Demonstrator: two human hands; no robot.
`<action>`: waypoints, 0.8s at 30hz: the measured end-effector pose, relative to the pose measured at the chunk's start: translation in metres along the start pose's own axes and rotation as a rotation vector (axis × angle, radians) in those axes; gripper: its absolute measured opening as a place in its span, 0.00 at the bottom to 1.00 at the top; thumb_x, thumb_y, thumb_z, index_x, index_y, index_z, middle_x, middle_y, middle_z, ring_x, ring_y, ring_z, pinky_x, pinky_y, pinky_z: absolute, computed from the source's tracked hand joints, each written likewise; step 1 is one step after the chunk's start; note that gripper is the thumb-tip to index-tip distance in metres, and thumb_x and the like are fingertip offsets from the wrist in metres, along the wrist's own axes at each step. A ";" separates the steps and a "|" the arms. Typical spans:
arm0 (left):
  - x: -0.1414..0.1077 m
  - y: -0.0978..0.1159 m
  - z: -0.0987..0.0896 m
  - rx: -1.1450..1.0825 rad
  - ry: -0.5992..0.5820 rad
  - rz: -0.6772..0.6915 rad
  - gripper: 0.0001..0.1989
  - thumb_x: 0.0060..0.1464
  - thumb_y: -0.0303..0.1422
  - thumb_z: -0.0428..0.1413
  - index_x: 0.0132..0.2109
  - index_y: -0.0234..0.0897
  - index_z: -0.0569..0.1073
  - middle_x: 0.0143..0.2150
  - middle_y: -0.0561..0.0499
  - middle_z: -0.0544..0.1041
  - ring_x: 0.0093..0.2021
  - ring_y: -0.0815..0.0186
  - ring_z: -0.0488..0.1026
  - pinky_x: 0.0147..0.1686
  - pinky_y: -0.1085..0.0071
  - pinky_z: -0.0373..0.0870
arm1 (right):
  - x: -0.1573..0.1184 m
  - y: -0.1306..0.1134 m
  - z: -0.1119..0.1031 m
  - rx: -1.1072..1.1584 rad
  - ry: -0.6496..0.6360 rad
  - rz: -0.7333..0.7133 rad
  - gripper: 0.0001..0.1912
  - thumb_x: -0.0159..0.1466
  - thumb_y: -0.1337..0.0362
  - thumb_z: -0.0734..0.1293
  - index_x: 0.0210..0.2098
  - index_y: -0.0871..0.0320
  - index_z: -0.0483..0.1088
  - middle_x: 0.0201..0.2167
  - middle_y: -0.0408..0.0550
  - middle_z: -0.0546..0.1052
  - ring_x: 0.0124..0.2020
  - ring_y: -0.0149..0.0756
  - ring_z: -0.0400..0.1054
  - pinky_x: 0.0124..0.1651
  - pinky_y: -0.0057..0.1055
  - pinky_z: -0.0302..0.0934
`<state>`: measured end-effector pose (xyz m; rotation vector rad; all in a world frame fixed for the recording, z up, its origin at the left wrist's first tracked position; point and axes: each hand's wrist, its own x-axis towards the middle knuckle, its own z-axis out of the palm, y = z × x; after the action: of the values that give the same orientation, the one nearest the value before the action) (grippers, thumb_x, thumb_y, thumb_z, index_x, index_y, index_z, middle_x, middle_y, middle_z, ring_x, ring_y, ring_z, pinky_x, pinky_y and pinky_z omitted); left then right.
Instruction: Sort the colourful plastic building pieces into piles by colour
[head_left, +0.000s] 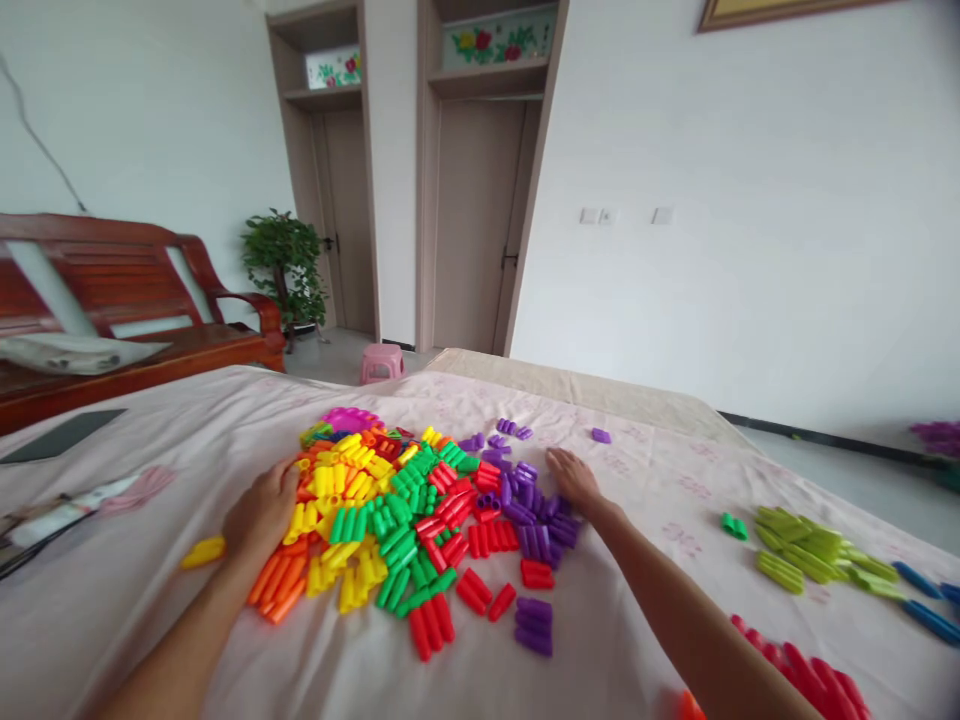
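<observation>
A heap of plastic tube-shaped building blocks lies on the cloth in front of me. Yellow blocks (330,480) and orange blocks (279,582) make up its left side, green blocks (397,515) the middle, red blocks (491,538) and purple blocks (534,515) the right. My left hand (264,508) curves against the left edge, touching the orange and yellow ones, its fingertips partly hidden. Along the right edge, my right hand (574,480) lies open beside the purple blocks, fingers stretched forward. Neither hand visibly holds a block. One yellow block (203,552) sits left of my left wrist.
Lime-green blocks (806,545), blue blocks (926,610) and pinkish-red blocks (806,675) lie to the right on the bedspread (645,620). A dark flat object (64,436) is at the left. Beyond stand a wooden bench (142,290), a pink stool (382,362) and a plant (283,260).
</observation>
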<state>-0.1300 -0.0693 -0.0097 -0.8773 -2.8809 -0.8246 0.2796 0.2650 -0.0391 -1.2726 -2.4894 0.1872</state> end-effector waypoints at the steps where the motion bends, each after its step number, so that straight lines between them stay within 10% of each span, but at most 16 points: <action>1: -0.002 0.002 -0.001 -0.002 0.013 0.003 0.30 0.62 0.48 0.32 0.61 0.44 0.66 0.57 0.41 0.73 0.50 0.50 0.73 0.44 0.59 0.66 | 0.006 -0.025 0.009 0.101 0.009 -0.057 0.24 0.70 0.60 0.49 0.58 0.56 0.68 0.60 0.52 0.69 0.63 0.43 0.57 0.64 0.44 0.49; 6: -0.010 0.011 -0.003 -0.034 0.132 0.065 0.26 0.63 0.43 0.37 0.58 0.39 0.70 0.55 0.39 0.75 0.49 0.52 0.74 0.47 0.58 0.66 | 0.013 -0.134 0.027 0.542 -0.006 -0.197 0.29 0.70 0.49 0.50 0.55 0.55 0.71 0.57 0.52 0.71 0.61 0.45 0.62 0.63 0.46 0.54; 10: -0.015 0.016 -0.002 -0.062 0.192 0.099 0.24 0.64 0.41 0.38 0.59 0.40 0.69 0.59 0.43 0.73 0.57 0.56 0.69 0.55 0.59 0.62 | 0.002 -0.175 0.007 0.934 -0.128 -0.270 0.31 0.67 0.42 0.53 0.53 0.55 0.73 0.54 0.51 0.74 0.57 0.47 0.65 0.61 0.45 0.57; 20: -0.010 0.023 0.011 -0.278 0.262 0.322 0.23 0.62 0.40 0.41 0.53 0.35 0.73 0.54 0.43 0.75 0.56 0.56 0.70 0.58 0.60 0.62 | -0.061 -0.039 -0.022 0.146 0.050 0.152 0.18 0.65 0.67 0.56 0.48 0.62 0.73 0.54 0.62 0.71 0.57 0.53 0.62 0.59 0.50 0.53; 24: -0.005 0.031 0.022 -0.387 0.244 0.420 0.23 0.60 0.41 0.42 0.52 0.35 0.73 0.55 0.43 0.75 0.57 0.57 0.69 0.60 0.61 0.60 | -0.088 -0.067 -0.006 -0.206 -0.007 0.030 0.19 0.67 0.70 0.56 0.54 0.57 0.70 0.60 0.56 0.67 0.62 0.48 0.56 0.62 0.45 0.50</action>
<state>-0.1068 -0.0393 -0.0151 -1.2504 -2.2455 -1.3402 0.2781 0.1543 -0.0365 -1.3917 -2.5494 -0.0602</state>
